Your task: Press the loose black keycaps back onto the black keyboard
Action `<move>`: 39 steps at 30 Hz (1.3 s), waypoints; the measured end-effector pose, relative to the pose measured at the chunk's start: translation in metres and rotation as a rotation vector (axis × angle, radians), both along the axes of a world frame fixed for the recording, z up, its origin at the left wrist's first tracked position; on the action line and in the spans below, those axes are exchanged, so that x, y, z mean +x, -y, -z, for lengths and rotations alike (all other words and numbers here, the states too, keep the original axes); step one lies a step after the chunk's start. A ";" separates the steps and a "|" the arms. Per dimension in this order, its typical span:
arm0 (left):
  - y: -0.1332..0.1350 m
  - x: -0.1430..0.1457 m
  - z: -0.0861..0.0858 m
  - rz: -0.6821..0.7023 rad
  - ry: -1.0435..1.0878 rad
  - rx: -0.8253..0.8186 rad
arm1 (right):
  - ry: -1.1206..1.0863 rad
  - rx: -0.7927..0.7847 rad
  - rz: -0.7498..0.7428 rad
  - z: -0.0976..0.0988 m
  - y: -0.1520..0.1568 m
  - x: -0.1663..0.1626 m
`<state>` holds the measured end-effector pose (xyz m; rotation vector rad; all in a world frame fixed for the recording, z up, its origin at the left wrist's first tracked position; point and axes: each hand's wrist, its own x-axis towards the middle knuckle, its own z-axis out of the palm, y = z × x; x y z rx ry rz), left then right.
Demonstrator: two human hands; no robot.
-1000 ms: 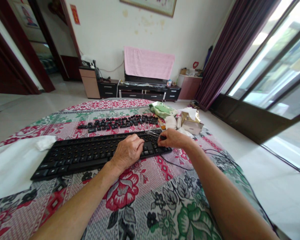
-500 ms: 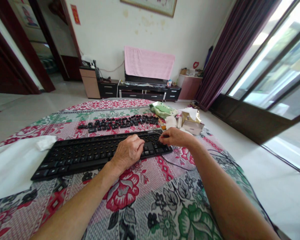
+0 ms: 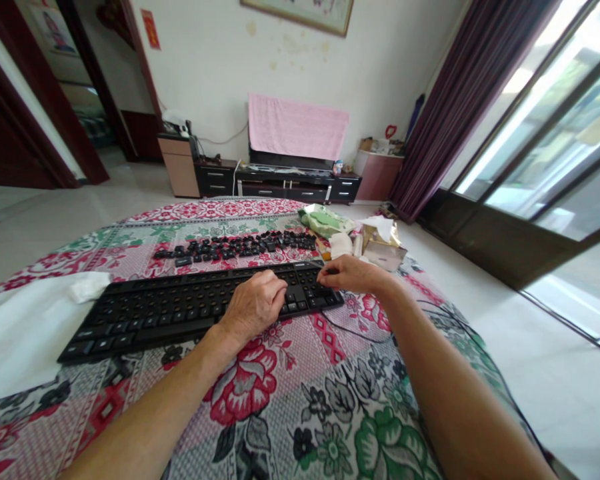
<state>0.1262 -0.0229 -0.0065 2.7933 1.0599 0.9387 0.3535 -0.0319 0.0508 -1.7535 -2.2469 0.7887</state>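
A black keyboard (image 3: 165, 298) lies slantwise on the flowered tablecloth, with most of its keycaps off and the bottom row still on. My left hand (image 3: 260, 300) is closed, resting on the keyboard right of its middle; its curled fingers hide whatever is in them. Over the number pad, my right hand (image 3: 347, 273) pinches a thin, metal-looking rod whose tip points left; its exact kind is too small to tell. Behind the keyboard, loose black keycaps (image 3: 240, 247) are spread in a long band.
A white cloth (image 3: 25, 327) lies left of the keyboard. At the back right are a green plastic packet (image 3: 325, 220), crumpled tissue and a gold-coloured box (image 3: 383, 250). A black cable (image 3: 355, 333) trails right across the tablecloth (image 3: 300, 373). A TV cabinet (image 3: 285, 183) stands beyond the table.
Both hands keep nearly the same places and grips. The view has shifted very slightly, so the keyboard appears a touch further left.
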 end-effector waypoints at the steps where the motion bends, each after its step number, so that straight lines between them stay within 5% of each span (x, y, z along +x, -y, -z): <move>1: 0.000 0.000 0.000 0.000 0.000 0.001 | 0.018 0.001 -0.011 0.001 0.000 -0.002; 31: 0.002 -0.001 0.000 0.002 -0.044 -0.018 | 0.067 0.056 0.025 0.015 -0.003 -0.010; 39: 0.002 0.002 -0.007 -0.054 0.162 -0.070 | 0.072 0.174 -0.073 -0.006 0.008 -0.027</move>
